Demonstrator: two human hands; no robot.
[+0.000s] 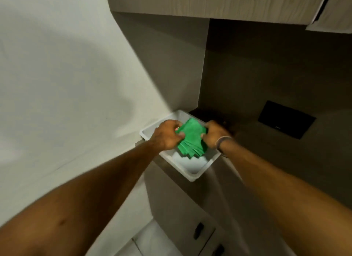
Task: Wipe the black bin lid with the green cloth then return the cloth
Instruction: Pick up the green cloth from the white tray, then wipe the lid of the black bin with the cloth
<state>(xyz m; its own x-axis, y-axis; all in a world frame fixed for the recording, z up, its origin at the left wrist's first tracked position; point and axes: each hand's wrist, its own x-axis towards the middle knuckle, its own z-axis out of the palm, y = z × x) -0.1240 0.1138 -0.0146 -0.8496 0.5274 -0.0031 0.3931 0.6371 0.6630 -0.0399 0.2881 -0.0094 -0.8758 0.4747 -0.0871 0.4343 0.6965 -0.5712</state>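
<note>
While both hands grip it, green cloth point(191, 139) sits folded in layers, bright, edges fanned at near side, held over white tray point(192, 172) on counter corner. Left hand point(167, 134) clenched on left edge; right hand point(214, 135) clenched on right edge, band on wrist. No legible writing.

Dim, warm indoor light. The white wall point(57, 84) left of the white tray point(192, 172) is brightest, crossed by soft shadows. Forearms blur and stretch toward the frame's lower edges.
</note>
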